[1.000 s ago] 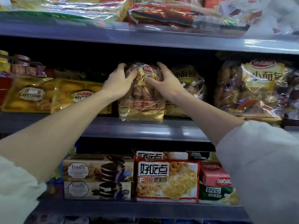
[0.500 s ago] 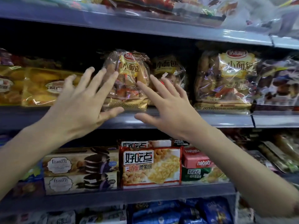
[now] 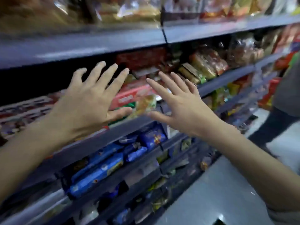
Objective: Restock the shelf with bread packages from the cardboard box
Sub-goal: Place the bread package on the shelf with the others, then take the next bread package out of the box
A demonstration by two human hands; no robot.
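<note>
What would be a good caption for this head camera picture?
Both hands, left hand and right hand, open and empty before blurred snack shelves.

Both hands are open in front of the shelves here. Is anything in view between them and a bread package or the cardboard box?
That cannot be judged: the left hand and right hand are empty with fingers spread, and no cardboard box shows. The view is blurred, and the packets on the shelf behind them cannot be told as bread.
</note>
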